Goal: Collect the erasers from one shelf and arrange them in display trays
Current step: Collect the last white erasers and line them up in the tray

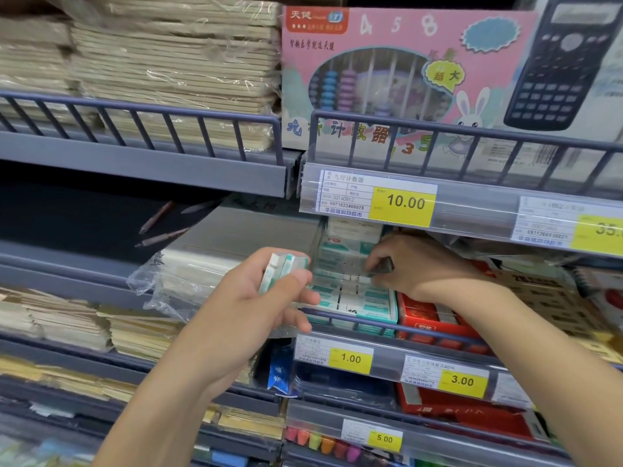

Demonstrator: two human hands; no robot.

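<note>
The person's left hand [266, 298] is hovering in front of the grey metal shelf rail [387, 326], its grip curling round a small stack of white and teal wrapped erasers [283, 269], the thumb pressing across their front. Just beyond it, the right hand [408, 261] is reaching over the rail into the teal and white cardboard display tray [377, 310], where more of the same erasers [340, 281] are lying in rows; its fingertips are bending down and pinching among them, though blur is hiding exactly what the grip is closing on. A red box [428, 318] is sitting just beside the tray on the right, and clear-wrapped paper pads [188, 274] are lying to the left. Yellow price labels [350, 358] are running along the shelf edge below. Farther up, a pink abacus toy box [387, 72] and a black calculator package [566, 65] are standing on the upper shelf.
</note>
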